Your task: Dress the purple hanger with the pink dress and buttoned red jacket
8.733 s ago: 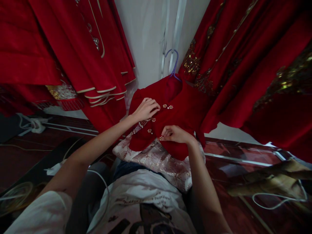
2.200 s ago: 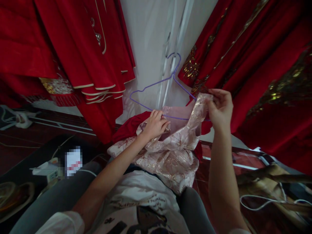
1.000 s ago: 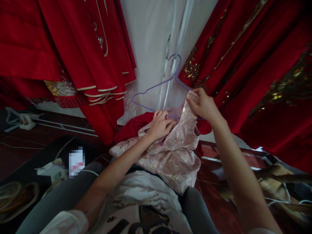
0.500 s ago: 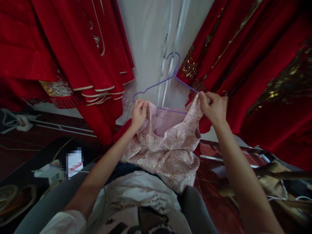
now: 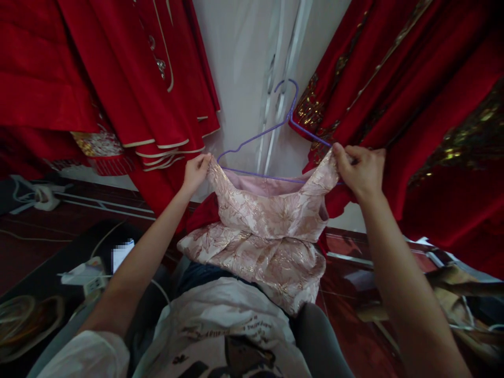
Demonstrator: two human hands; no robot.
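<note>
A pink dress (image 5: 271,215) with a shiny gold floral pattern lies across my lap, its bodice spread out in front of me. My left hand (image 5: 198,172) pinches the dress's left shoulder strap at its top. With thumb and fingers closed, my right hand (image 5: 360,168) grips the other strap, beside the end of a purple hanger (image 5: 258,135). The hanger's bottom bar runs across the neckline and its hook points away from me. Its right end is hidden by the strap and my right hand.
Red garments (image 5: 157,79) with pale trim hang at the left. More red garments (image 5: 394,105) with gold sequins hang at the right. Behind the hanger is a white panel (image 5: 240,52). A power strip (image 5: 94,283) with cords lies at the lower left.
My left hand has moved left and stretched the strap outward, so the neckline is wider and flatter. The hanger and my right hand have shifted slightly right.
</note>
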